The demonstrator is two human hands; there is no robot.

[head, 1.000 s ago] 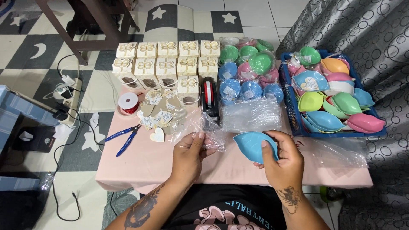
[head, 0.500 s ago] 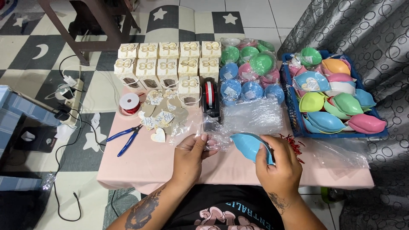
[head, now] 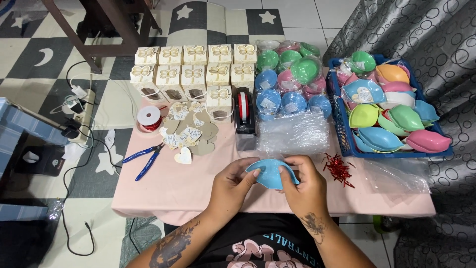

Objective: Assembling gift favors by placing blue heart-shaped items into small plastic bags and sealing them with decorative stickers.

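Both of my hands hold a small blue leaf-shaped bowl point(head: 270, 172) just above the near middle of the pink table point(head: 173, 191). My left hand point(head: 232, 184) pinches its left rim with thumb and fingers. My right hand point(head: 303, 181) grips its right side. Behind the bowl lies a sheet of clear plastic wrap point(head: 295, 134). A small pile of red twist ties point(head: 338, 168) lies just right of my right hand.
A blue basket point(head: 343, 136) of coloured bowls sits at the right. Wrapped bowls point(head: 287, 74), cream gift boxes point(head: 193, 69), a black tape dispenser point(head: 244, 114), paper heart tags point(head: 191, 134), a red ribbon spool point(head: 148, 118) and blue pliers point(head: 144, 159) crowd the far and left parts.
My left hand has let go of the clear plastic and moved right onto the blue bowl. The bowl has shifted left toward the middle, now held by both hands.
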